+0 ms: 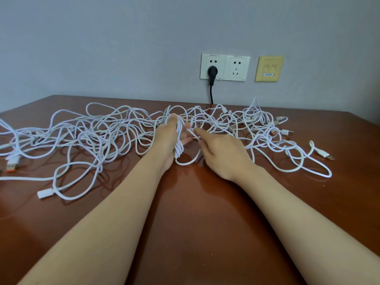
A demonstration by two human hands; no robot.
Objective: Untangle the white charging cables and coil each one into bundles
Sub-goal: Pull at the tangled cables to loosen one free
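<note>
Centrally, cable coil (180,140) in left grip (166,139)

The left hand (167,138) is holding a coiled white cable bundle (179,140) while the right hand (221,153) is pinching its loose end above the wooden table (195,212), amid tangled white charging cables (92,130).

No text can be made out. Tiny print lines the top edges of the two white wall sockets (237,67) at twelve o'clock. The blue label (268,74) on the yellowed data wall plate (269,62) at one o'clock is blurred.
</note>
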